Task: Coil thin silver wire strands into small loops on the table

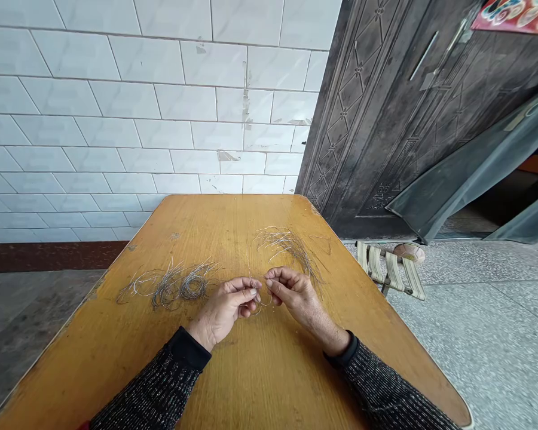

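Observation:
My left hand (233, 301) pinches a thin wire (247, 257) between thumb and fingers above the middle of the table. One end of the wire sticks up past the fingertips, and a curved part hangs below them. Close by on the right, my right hand (293, 295) is closed in a pinch on the same wire, as far as I can see. Left of my left hand lie loose coils of grey wire (195, 285) and a tangled wire bundle (164, 289). Beyond my right hand, a spread of cut wires (291, 245) rests on the tabletop.
The wooden table (269, 376) meets a white tiled wall (183, 101) at its far edge. To the right stand a dark carved door (367, 119), a grey-green curtain (479, 161) and a folding stool (392, 269) with striped straps.

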Demonstrator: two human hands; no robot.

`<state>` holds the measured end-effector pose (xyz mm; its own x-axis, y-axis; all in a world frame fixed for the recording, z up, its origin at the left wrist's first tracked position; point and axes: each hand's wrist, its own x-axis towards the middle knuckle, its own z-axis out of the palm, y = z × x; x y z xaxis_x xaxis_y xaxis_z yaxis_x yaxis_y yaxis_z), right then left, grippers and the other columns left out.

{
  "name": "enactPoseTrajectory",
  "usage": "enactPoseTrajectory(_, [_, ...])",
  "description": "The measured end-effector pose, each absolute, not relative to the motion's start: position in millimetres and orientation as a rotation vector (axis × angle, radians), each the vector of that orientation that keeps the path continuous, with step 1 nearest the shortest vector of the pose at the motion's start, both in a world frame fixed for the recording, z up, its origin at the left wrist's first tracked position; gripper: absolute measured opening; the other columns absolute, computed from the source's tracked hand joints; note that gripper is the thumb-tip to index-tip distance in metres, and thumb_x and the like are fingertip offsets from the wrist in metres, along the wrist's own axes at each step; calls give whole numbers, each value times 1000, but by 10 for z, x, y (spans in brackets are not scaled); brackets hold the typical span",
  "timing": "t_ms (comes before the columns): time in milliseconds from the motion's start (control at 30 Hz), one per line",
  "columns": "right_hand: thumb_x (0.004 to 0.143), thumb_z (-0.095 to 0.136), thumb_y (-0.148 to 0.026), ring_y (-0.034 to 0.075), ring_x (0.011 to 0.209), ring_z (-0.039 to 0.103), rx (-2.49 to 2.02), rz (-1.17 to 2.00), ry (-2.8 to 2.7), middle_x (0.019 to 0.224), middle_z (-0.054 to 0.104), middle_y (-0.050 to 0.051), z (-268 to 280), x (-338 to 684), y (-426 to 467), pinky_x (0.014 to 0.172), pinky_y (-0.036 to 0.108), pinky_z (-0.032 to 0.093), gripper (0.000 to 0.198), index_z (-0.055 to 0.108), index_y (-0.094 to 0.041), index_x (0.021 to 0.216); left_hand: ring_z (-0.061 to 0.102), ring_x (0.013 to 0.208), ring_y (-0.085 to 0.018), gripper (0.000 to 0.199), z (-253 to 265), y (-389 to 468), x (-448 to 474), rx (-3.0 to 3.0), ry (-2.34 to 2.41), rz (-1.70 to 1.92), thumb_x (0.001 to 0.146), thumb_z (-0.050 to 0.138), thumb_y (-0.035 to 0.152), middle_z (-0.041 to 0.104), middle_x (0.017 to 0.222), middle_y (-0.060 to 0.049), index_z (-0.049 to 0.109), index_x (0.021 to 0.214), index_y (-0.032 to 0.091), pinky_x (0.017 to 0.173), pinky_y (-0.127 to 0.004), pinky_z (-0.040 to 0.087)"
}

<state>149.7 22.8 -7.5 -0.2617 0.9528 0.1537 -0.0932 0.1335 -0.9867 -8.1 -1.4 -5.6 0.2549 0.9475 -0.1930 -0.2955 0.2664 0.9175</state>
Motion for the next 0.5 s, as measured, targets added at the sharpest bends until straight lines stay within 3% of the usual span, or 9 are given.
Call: enactPoseTrajectory(500, [69,63,-43,5,41,41,-863,1400,-1400,54,50,-5,-105,1486,224,40,19,34,27,56,-17,73,47,56,-6,17,-39,-24,-90,842,769,964,60,74,20,60,69,-2,65,73,14,47,-19,27])
